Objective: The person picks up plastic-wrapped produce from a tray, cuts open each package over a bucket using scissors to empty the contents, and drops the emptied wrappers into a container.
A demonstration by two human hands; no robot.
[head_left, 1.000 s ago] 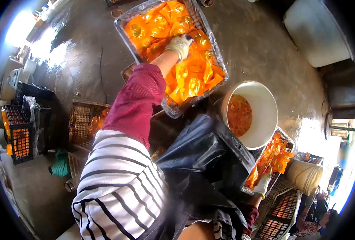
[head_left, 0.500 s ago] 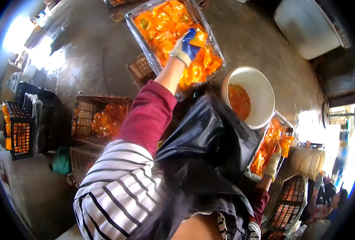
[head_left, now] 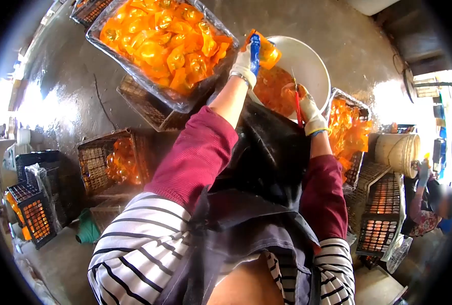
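My left hand (head_left: 247,62), in a white and blue glove, is closed round a glossy orange pepper (head_left: 270,55) at the left side of a white bucket (head_left: 312,63). My right hand (head_left: 310,111), also gloved, grips a small knife (head_left: 299,109) by its red handle, its thin blade pointing up over the bucket. Wet orange scraps (head_left: 274,94) lie inside the bucket. Beyond my left hand, a plastic-lined crate (head_left: 101,43) is heaped with orange pepper pieces (head_left: 167,43). Beside my right forearm stands another lined crate (head_left: 362,101) with orange pieces.
On the left are a crate (head_left: 93,165) holding orange pieces, a green container (head_left: 87,226) and a dark crate (head_left: 36,218). To the right stand a cream bucket (head_left: 396,150) and stacked crates (head_left: 381,208). Another person (head_left: 427,203) is at the far right.
My left hand has moved from the heaped crate to the bucket, holding an orange pepper. My right hand has left the right-hand crate and now shows a knife over the bucket. The view has shifted.
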